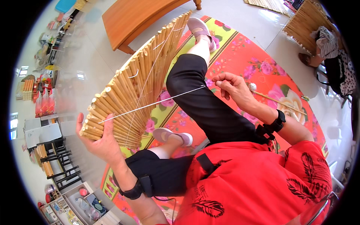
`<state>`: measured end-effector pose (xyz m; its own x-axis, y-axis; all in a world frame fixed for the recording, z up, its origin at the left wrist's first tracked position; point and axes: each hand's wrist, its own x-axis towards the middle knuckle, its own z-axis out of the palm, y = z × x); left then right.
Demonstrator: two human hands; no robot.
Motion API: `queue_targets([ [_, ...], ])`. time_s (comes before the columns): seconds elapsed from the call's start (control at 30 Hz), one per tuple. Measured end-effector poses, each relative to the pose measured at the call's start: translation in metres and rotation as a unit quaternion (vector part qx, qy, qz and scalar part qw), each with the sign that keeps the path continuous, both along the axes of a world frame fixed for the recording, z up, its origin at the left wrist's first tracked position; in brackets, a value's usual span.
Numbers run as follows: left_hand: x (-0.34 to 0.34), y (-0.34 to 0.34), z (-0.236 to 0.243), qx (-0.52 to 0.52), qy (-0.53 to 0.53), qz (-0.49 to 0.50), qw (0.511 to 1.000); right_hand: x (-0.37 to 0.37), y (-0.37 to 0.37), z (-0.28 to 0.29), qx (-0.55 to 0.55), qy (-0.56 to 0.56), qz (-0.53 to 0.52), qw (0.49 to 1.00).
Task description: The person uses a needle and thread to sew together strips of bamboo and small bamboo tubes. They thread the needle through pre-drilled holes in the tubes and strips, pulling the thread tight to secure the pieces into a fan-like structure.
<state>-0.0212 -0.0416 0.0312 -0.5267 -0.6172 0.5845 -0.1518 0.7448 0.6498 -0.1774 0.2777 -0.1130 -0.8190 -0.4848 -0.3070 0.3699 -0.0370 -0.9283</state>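
My left hand (99, 138) grips the lower left end of a mat of thin wooden sticks (140, 84) bound side by side with thread. The thumb lies over the stick ends and the fingers go behind. From the mat near that thumb a white cord (150, 105) stretches across my knee toward my right hand (234, 92). Its visible end stops a little short of the right fingers. Those fingers are curled and pinched together; whatever they hold is too fine to make out. A pale wound ball of thread (252, 86) lies beyond my right wrist, beside a thin stick (277, 100).
A red floral floor mat (240, 48) lies under my feet. An orange wooden table (138, 18) stands ahead on the left. At the far right another person (333, 56) sits by a similar stick mat (307, 26). An open box of small items (88, 202) stands lower left.
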Motion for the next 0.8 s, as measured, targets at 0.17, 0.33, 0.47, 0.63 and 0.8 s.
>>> queue_targets([
  [0.17, 0.003, -0.003, -0.002, 0.044, 0.024, -0.015, 0.999, -0.008, -0.008, -0.029, 0.063, -0.053, 0.0, 0.997],
  [0.33, 0.002, -0.001, -0.001, 0.037, 0.015, -0.012, 0.999, -0.025, -0.027, -0.029, 0.106, -0.181, 0.057, 0.976],
  [0.47, -0.002, 0.004, 0.001, 0.016, -0.004, -0.004, 1.0, -0.039, -0.032, -0.023, 0.157, -0.209, 0.121, 0.958],
  [0.63, 0.003, 0.003, 0.0, 0.056, 0.027, -0.012, 0.998, -0.045, -0.03, -0.016, 0.134, -0.256, 0.176, 0.941],
  [0.8, 0.002, 0.0, -0.004, 0.019, 0.014, -0.019, 1.0, -0.036, -0.017, -0.024, 0.083, -0.284, 0.106, 0.949],
])
